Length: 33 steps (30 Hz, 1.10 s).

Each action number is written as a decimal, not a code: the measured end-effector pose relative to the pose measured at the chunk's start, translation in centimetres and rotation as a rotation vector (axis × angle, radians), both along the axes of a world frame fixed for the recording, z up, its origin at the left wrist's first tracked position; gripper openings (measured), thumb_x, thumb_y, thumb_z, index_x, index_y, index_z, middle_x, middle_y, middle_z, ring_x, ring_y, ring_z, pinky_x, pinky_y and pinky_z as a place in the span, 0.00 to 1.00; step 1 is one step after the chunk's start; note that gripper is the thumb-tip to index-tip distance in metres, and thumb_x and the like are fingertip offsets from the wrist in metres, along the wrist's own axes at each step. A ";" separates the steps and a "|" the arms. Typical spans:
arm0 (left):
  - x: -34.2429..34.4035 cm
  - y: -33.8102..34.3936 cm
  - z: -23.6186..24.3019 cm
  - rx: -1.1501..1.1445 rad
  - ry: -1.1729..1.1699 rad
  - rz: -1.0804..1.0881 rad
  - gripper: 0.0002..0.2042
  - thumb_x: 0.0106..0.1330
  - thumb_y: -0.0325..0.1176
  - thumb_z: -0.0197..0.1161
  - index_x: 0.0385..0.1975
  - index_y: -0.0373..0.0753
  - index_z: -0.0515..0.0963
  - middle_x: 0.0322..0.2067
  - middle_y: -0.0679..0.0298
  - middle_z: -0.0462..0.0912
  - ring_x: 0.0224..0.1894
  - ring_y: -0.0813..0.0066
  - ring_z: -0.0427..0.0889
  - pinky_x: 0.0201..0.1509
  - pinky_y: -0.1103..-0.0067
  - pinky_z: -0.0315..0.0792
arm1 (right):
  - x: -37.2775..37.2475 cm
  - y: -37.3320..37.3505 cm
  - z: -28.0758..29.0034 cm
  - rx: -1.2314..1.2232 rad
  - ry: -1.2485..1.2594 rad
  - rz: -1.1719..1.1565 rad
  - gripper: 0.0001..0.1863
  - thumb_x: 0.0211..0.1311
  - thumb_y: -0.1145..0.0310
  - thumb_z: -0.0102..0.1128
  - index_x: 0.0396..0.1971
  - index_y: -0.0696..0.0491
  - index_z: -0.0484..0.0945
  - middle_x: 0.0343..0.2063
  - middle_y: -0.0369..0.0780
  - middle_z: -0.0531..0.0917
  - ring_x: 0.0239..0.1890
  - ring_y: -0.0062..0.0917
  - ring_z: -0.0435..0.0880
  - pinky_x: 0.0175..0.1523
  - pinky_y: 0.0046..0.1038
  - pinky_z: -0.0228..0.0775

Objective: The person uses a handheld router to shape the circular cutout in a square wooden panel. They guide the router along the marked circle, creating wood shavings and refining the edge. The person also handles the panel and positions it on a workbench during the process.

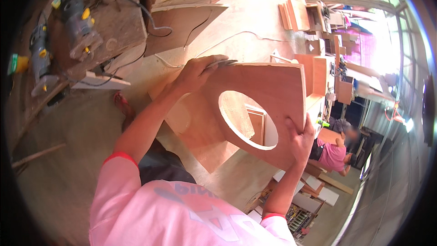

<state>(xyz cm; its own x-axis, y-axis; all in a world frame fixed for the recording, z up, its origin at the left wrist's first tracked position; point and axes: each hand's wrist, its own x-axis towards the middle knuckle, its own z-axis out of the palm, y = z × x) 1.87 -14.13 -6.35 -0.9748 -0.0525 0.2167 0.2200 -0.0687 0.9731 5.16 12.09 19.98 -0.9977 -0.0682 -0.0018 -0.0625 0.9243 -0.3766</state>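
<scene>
In front of me is a brown plywood box, tilted, with a large round hole cut through its face. The hole's pale cut edge shows, and through it I see the inside and some framed wood beyond. At the box's upper left edge, my left hand is closed on a thin dark flat piece that looks like sandpaper and lies against the edge. My right hand grips the right side of the box, its thumb on the face and its fingers partly hidden behind the panel.
Two corded power tools lie on a wooden bench at the upper left. Another wooden box stands beyond. Cables trail over the floor. Board offcuts lie at right, near a person in pink. A stick lies lower left.
</scene>
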 end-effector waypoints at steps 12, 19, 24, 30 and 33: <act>-2.9 0.0 3.2 -0.098 -0.180 -0.141 0.17 0.76 0.32 0.58 0.61 0.33 0.78 0.44 0.55 0.87 0.47 0.74 0.82 0.55 0.74 0.75 | -0.1 0.1 0.6 0.038 -0.012 -0.050 0.21 0.55 0.59 0.78 0.42 0.57 0.83 0.34 0.50 0.89 0.38 0.46 0.90 0.42 0.41 0.78; -3.4 0.8 5.3 -0.026 0.011 -0.254 0.16 0.75 0.34 0.60 0.57 0.31 0.79 0.33 0.65 0.85 0.38 0.85 0.75 0.44 0.78 0.75 | -0.3 0.4 0.8 0.124 0.019 -0.020 0.26 0.54 0.52 0.78 0.44 0.56 0.83 0.34 0.47 0.89 0.39 0.47 0.88 0.43 0.42 0.77; -3.2 0.9 4.9 -0.148 -0.061 -0.218 0.15 0.76 0.34 0.61 0.56 0.32 0.81 0.30 0.61 0.85 0.34 0.84 0.76 0.42 0.76 0.76 | -0.2 0.2 1.2 0.161 0.001 -0.047 0.25 0.55 0.52 0.78 0.43 0.55 0.83 0.34 0.47 0.89 0.39 0.47 0.88 0.43 0.42 0.76; -2.3 1.1 4.0 -0.280 0.008 -0.056 0.15 0.78 0.32 0.58 0.58 0.34 0.79 0.33 0.46 0.83 0.31 0.76 0.77 0.42 0.72 0.76 | -0.1 0.7 1.3 0.153 -0.024 -0.011 0.26 0.59 0.46 0.74 0.43 0.54 0.82 0.32 0.48 0.88 0.39 0.48 0.87 0.42 0.46 0.75; -0.9 1.3 4.4 -0.381 0.003 -0.015 0.16 0.78 0.31 0.56 0.61 0.34 0.78 0.33 0.42 0.82 0.30 0.66 0.78 0.41 0.70 0.76 | -0.2 0.9 1.0 0.151 0.060 0.033 0.26 0.59 0.45 0.73 0.42 0.54 0.81 0.31 0.49 0.88 0.39 0.48 0.87 0.43 0.46 0.75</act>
